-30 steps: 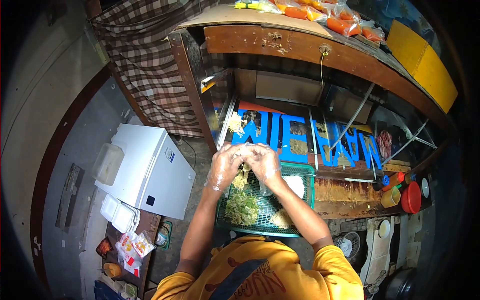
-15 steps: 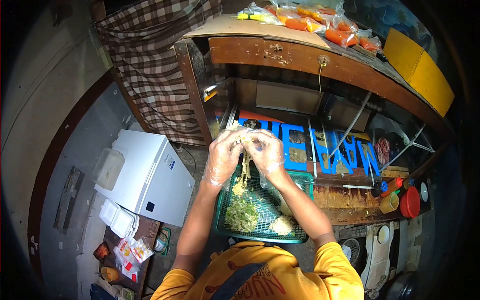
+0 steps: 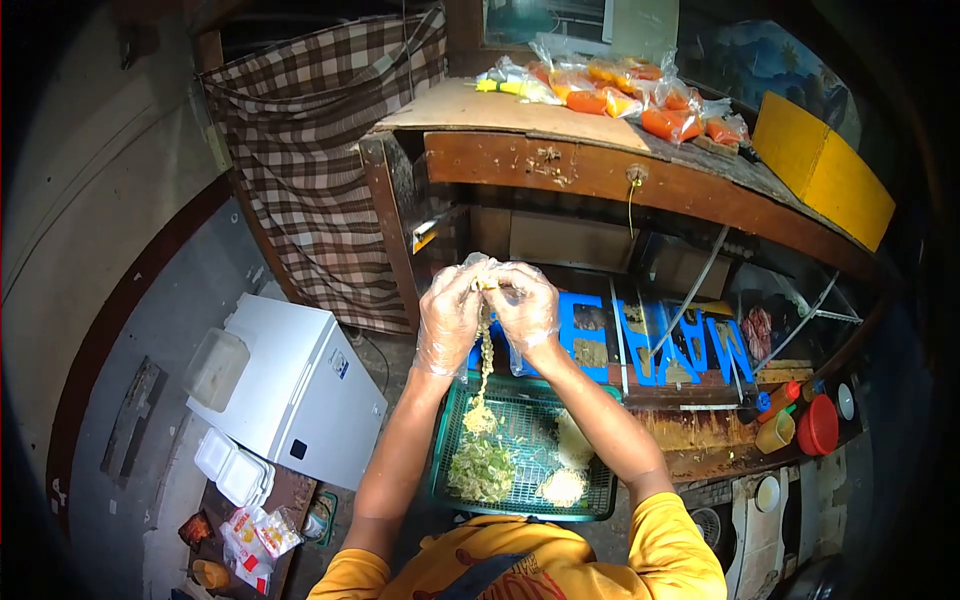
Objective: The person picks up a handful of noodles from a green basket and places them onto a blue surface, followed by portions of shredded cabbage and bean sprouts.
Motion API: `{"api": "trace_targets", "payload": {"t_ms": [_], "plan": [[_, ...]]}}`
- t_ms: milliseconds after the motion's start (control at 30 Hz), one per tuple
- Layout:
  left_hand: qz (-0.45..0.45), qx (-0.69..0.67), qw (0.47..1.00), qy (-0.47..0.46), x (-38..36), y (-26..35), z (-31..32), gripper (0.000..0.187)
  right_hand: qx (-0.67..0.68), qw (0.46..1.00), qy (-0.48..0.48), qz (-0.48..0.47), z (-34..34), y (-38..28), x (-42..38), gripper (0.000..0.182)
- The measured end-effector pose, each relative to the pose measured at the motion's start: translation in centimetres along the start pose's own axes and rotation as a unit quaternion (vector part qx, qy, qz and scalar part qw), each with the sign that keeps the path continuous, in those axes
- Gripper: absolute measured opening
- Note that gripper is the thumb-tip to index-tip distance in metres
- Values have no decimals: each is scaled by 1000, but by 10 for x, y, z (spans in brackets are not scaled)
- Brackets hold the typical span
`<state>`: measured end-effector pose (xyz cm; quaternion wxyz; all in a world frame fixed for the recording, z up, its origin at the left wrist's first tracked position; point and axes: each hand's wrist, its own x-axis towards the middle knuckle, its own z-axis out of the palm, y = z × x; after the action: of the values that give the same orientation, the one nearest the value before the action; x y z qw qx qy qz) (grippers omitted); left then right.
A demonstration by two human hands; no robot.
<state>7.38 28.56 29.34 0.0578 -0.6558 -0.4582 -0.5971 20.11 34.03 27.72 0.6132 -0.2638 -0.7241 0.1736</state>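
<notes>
You have the noodle strand [image 3: 487, 355] up between your hands, its tail hanging almost straight down over the green tray [image 3: 525, 425] and meeting the small noodle clump [image 3: 480, 417] there. Expect it to be light, limp and probably a bit slick; it looks tangled rather than stiff, so a hard tug could snap it. Take hold near the top, where the strands bunch together, and pinch gently with the fingertips rather than the whole palm (thin plastic gloves [image 3: 437, 350] like yours may let it slide).

Your left hand [image 3: 449, 310] is curled, its thumb and fingers drawn together on the upper end of the strand. Your right hand [image 3: 526, 308] mirrors it, fingers bent inward and tips gathered at the same bunch, the two hands meeting or nearly so at the top. The fingers hide much of what they grip, so you cannot tell how much lies inside.

Below, chopped greens [image 3: 480, 470] lie just beside the clump, while two pale mounds [image 3: 563, 487] sit toward the tray's right side, near your right forearm.
</notes>
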Motion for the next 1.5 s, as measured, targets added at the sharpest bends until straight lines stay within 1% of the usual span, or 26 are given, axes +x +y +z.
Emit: {"api": "trace_targets", "payload": {"t_ms": [167, 267, 367, 533, 667, 733, 800, 867, 1000, 1067, 1133, 1200, 1233, 1267, 1333, 1367, 1400, 1467, 1500], "plan": [[5, 1, 1000, 11, 14, -12, 6, 37, 11, 999, 13, -28, 7, 7, 17, 17], [27, -8, 999, 28, 24, -22, 10, 37, -6, 998, 23, -55, 12, 12, 30, 16], [16, -10, 999, 46, 32, -29, 16, 37, -10, 996, 32, -89, 16, 18, 43, 15], [27, -11, 997, 70, 36, -52, 30, 35, -6, 992, 32, -125, 29, 47, 50, 15], [-20, -21, 998, 58, 28, -72, 44, 32, 6, 991, 27, -135, 39, 73, 45, 20], [-24, -6, 999, 43, 21, -85, 53, 33, 2, 993, 18, -120, 42, 86, 40, 21], [-18, 8, 999, 37, 14, -98, 61, 34, -29, 994, 25, -98, 46, 97, 34, 19], [-53, 1, 998, 17, 7, -110, 70, 36, -27, 996, 26, -86, 52, 109, 26, 20], [-50, -3, 999, 2, -6, -131, 81, 39, -14, 998, 23, -54, 64, 140, 8, 22], [-76, 0, 997, -17, -15, -142, 87, 41, 1, 1000, 1, -19, 67, 152, -1, 21], [-74, 5, 997, -27, -22, -149, 88, 40, -31, 999, -15, -4, 71, 164, -12, 20], [-103, 14, 992, -71, -30, -158, 90, 39, -24, 999, -26, -5, 80, 183, -23, 17], [-91, 12, 994, -56, -36, -164, 94, 38, -14, 999, -32, 34, 83, 184, -30, 17], [-91, 12, 994, -56, -42, -170, 96, 38, -14, 999, -32, 34, 84, 185, -35, 17], [-134, 32, 987, -86, -51, -177, 98, 37, -25, 993, -75, 82, 89, 193, -46, 21], [-140, 60, 983, -101, -54, -181, 100, 36, -22, 992, -84, 97, 92, 197, -51, 24], [-139, 62, 983, -101, -58, -181, 99, 36, -21, 992, -82, 97, 93, 199, -54, 24], [-145, 41, 985, -85, -66, -182, 100, 33, -37, 990, -116, 74, 91, 203, -63, 24], [-170, 56, 978, -107, -68, -187, 102, 30, -61, 985, -135, 85, 92, 205, -67, 24]]}}
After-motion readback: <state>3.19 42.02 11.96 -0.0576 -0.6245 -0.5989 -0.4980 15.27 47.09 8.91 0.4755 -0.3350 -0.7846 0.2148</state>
